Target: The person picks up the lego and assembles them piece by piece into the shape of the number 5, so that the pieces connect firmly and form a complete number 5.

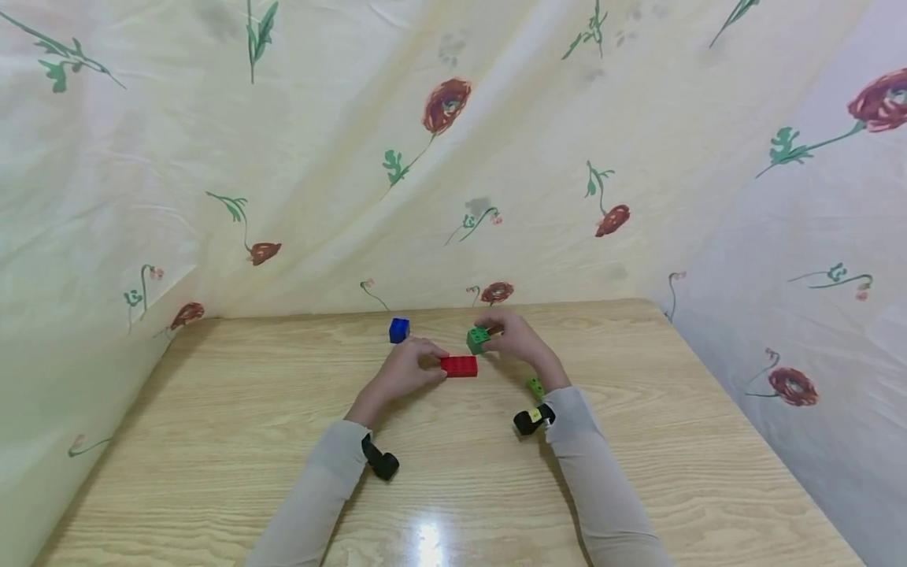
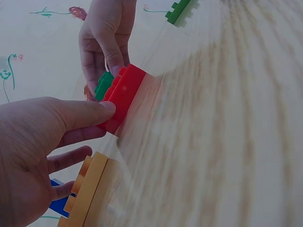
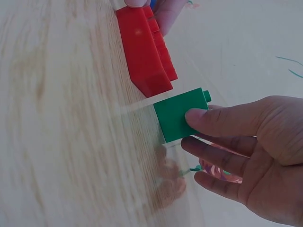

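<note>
My left hand (image 1: 405,370) pinches the left end of a long red toy brick (image 1: 460,367) between thumb and fingers, studs up on the table. Beyond its right end, my right hand (image 1: 519,340) holds a small green brick (image 1: 476,341), thumb on the near face in the right wrist view. That view shows the green brick (image 3: 179,117) close to the end of the red brick (image 3: 142,52), with a narrow gap between them. Under the left hand's spare fingers, in the left wrist view, lies a yellow-orange brick (image 2: 90,191), hidden from the head view.
A blue brick (image 1: 399,330) stands behind the left hand, near the table's back edge. Beside the right wrist lies a light green brick (image 1: 534,387), partly covered by the forearm. Flower-printed cloth (image 1: 319,157) hangs at the back and both sides of the wooden table (image 1: 453,488).
</note>
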Tool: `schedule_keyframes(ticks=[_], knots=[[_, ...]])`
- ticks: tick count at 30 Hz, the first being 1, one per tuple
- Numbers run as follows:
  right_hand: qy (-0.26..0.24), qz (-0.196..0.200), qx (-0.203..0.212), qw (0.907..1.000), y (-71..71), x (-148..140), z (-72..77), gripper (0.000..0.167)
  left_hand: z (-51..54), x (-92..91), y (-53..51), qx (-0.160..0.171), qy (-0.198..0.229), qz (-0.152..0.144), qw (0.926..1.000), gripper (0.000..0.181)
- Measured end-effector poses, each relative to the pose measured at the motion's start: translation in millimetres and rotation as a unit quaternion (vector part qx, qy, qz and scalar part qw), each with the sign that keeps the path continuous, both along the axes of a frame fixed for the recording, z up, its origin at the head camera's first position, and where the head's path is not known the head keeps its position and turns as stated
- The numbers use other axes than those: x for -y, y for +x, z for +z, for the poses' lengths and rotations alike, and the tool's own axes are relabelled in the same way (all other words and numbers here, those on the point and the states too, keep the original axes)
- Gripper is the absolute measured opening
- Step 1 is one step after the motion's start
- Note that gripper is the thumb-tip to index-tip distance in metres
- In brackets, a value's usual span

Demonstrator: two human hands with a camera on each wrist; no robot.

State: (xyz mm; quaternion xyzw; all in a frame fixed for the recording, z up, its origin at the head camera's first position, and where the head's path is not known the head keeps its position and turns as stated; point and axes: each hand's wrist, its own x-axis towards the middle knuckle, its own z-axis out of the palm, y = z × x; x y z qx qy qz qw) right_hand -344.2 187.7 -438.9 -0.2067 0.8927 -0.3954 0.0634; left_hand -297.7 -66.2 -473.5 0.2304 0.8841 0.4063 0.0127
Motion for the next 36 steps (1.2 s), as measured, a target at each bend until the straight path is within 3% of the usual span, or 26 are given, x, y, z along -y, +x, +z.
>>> schedule_keyframes(ticks=[16,24,29,36], knots=[[-0.011,0.019,-0.005,0.9997,2.2,-10,12.5,0.034,4.0,-3.8,2.3,-0.001,-0.002,0.0,1.0,0.027],[-0.042,0.029,0.02,0.9985,6.5,-12,24.1,0.04,5.1,-4.2,5.3,-0.001,0.003,0.003,1.0,0.026],[-0.058,0.036,0.034,0.9971,6.4,-13,26.1,0.039,5.8,-4.2,6.6,0.008,0.004,0.008,0.9999,0.027],[-0.075,0.041,0.055,0.9948,5.7,-13,26.8,0.038,4.1,-3.5,4.7,-0.004,0.004,0.005,1.0,0.025]])
